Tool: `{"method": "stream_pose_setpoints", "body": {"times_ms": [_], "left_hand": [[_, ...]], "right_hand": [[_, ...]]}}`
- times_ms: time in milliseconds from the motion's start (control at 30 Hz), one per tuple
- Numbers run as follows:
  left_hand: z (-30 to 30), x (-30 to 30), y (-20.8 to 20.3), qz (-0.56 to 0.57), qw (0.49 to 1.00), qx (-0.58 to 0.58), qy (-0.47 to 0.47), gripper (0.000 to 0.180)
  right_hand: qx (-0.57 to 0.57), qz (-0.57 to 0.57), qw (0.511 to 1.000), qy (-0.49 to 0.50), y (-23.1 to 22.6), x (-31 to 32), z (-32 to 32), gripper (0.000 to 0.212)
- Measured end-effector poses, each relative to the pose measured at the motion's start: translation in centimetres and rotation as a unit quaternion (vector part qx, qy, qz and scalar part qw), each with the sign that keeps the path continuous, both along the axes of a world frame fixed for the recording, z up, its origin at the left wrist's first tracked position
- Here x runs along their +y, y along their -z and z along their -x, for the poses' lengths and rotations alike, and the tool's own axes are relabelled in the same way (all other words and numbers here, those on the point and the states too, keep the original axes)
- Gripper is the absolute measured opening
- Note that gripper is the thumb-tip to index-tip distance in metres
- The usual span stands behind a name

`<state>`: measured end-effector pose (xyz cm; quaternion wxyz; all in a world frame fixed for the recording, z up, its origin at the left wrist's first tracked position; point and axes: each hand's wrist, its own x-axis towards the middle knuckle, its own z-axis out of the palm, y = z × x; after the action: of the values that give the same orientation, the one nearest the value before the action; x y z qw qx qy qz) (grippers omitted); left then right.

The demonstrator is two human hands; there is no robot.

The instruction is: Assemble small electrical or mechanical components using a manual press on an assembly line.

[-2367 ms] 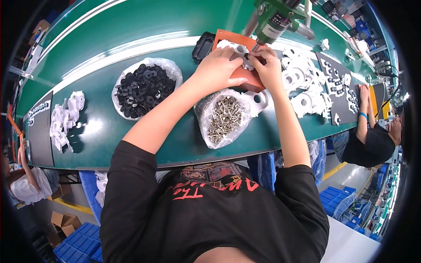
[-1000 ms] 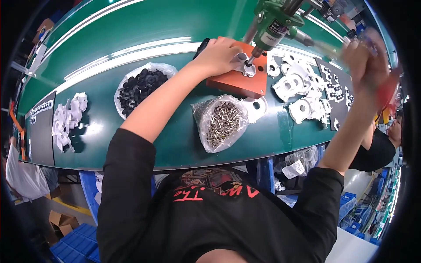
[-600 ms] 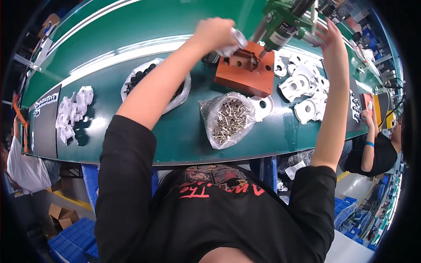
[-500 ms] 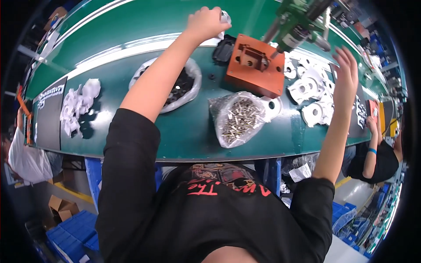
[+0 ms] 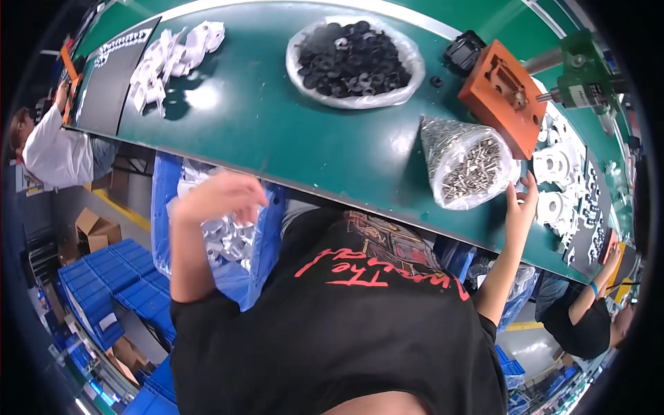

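Note:
My left hand point(image 5: 225, 197) hovers over a blue bin point(image 5: 162, 228) below the table's front edge, fingers apart, somewhat blurred and holding nothing I can see. White plastic parts point(image 5: 232, 242) fill the bin. My right hand point(image 5: 522, 204) is at the table, thumb and forefinger on either side of a white plastic part point(image 5: 516, 177) that is mostly hidden. Close to its left lies a clear bag of small metal pins point(image 5: 474, 169). Just beyond stands an orange fixture block point(image 5: 494, 97), with a green drill-like machine point(image 5: 584, 86) at its right.
A bag-lined container of black plastic parts point(image 5: 353, 62) sits mid-table. White parts point(image 5: 173, 59) lie at the left, and more ring-shaped white parts point(image 5: 553, 166) at the right. A black part point(image 5: 463, 52) rests by the fixture. Other people work at both sides. Stacked blue crates point(image 5: 104, 290) stand lower left.
My left hand has come back from the far side, where it held a white part, to over the bin. My right hand has dropped toward the white part beside the bag. The view has turned left.

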<state>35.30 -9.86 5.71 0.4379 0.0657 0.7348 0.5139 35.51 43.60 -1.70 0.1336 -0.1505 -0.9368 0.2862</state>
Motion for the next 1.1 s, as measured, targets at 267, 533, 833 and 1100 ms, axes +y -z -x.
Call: {"method": "stream_pose_setpoints", "body": {"times_ms": [267, 533, 833, 1100], "left_hand": [[-10.4, 5.3, 23.3, 0.413, 0.887, 0.147, -0.146, 0.024], [-11.2, -0.1, 39.9, 0.467, 0.849, 0.135, 0.208, 0.032], [-8.3, 1.8, 35.6, 0.472, 0.866, 0.157, -0.051, 0.032], [-9.9, -1.9, 45.6, 0.590, 0.781, 0.093, 0.180, 0.023]], "right_hand": [[-0.016, 0.047, 0.999, -0.019, -0.2, -0.2, 0.2, 0.057], [0.024, 0.110, 0.993, -0.022, -1.3, -3.4, -0.5, 0.046], [0.056, 0.077, 0.995, 0.013, -0.7, -3.2, -0.8, 0.043], [0.073, 0.086, 0.994, 0.012, -0.4, -3.3, -0.9, 0.045]]}}
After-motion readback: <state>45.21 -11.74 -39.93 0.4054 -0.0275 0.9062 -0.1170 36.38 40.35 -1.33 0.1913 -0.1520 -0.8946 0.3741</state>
